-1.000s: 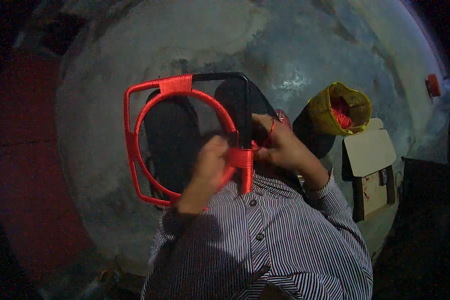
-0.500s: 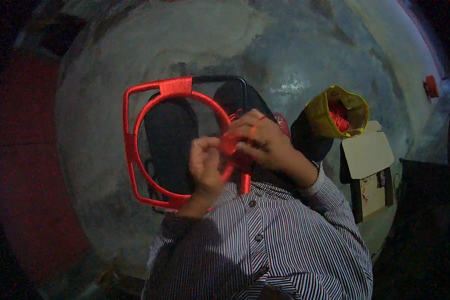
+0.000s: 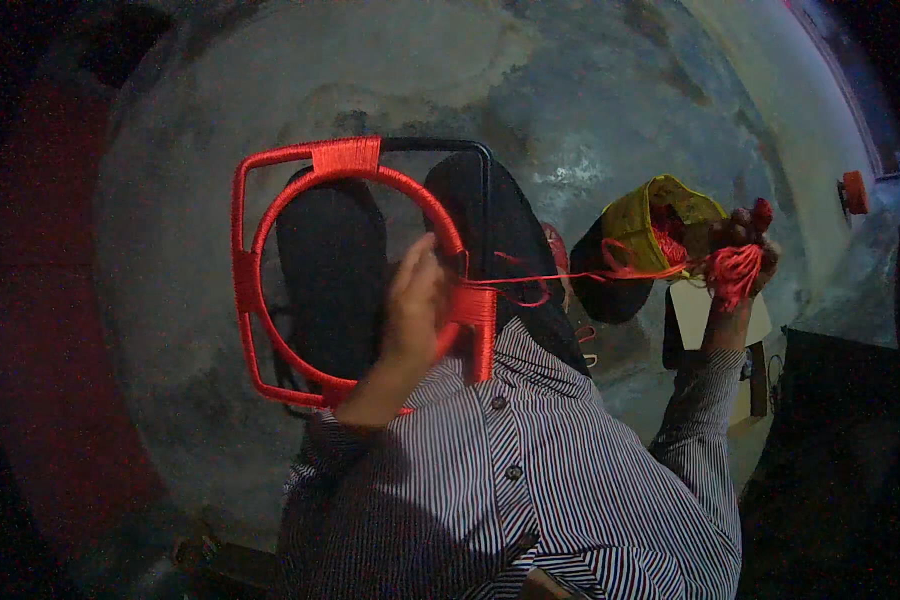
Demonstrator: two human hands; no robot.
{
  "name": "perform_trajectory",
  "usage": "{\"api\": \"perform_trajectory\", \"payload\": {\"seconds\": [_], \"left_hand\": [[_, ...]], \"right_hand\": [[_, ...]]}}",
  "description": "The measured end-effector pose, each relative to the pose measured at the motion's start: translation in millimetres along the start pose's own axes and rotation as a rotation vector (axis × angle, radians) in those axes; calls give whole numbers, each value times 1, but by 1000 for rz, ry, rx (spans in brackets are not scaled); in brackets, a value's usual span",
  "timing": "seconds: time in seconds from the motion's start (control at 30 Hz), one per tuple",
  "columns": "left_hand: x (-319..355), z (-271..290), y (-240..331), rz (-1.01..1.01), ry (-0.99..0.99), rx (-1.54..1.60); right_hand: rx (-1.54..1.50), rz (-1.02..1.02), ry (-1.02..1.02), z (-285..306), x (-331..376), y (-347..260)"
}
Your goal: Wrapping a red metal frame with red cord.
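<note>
A metal frame, a ring set within a rounded square, lies across my lap. Glossy red cord wraps most of it, while the bare black bar shows at the upper right. My left hand is closed about the ring's right side, beside a wide wrapped band; motion smears its fingers a little. Far out to the right, my right hand grips a looped bundle of red cord. From that bundle a red strand runs taut to the frame near my left hand, with a slack loop below it.
A yellow bag with red cord inside stands open at the right, just left of my right hand. Under my right wrist is a pale board or lid. A red round object is by the far right wall. Grey floor surrounds my legs.
My right hand has gone from beside my left hand at the ring out to the far right with the cord bundle, drawing the strand straight. My left hand stays at the ring.
</note>
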State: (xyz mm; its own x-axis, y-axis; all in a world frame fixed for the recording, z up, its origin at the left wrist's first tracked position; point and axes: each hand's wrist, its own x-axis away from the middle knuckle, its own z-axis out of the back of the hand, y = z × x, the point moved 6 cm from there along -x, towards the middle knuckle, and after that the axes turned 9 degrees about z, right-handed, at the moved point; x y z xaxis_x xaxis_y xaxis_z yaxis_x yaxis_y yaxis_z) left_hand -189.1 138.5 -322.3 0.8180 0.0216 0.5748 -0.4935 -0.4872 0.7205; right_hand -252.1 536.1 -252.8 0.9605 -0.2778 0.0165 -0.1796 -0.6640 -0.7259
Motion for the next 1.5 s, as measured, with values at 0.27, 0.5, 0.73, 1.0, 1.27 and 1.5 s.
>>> {"api": "perform_trajectory", "payload": {"seconds": [0.27, 0.5, 0.73, 1.0, 1.27, 1.5], "left_hand": [[-5, -15, -4, 46, -345, 125], [3, -32, 8, 26, -477, 220], [-7, -18, 2, 31, -394, 206], [-5, -31, -1, 184, -431, 176], [-4, -29, 4, 185, -450, 213], [-3, -32, -2, 239, -500, 162]], "right_hand": [[362, 0, 81, 8, 7, 74], [662, -408, -537, -51, 82, 180], [888, -632, -697, -29, 79, 155], [835, -48, -53, 105, 22, 95], [829, -260, -94, 115, 66, 122], [1238, -147, -343, 121, 30, 176]]}}
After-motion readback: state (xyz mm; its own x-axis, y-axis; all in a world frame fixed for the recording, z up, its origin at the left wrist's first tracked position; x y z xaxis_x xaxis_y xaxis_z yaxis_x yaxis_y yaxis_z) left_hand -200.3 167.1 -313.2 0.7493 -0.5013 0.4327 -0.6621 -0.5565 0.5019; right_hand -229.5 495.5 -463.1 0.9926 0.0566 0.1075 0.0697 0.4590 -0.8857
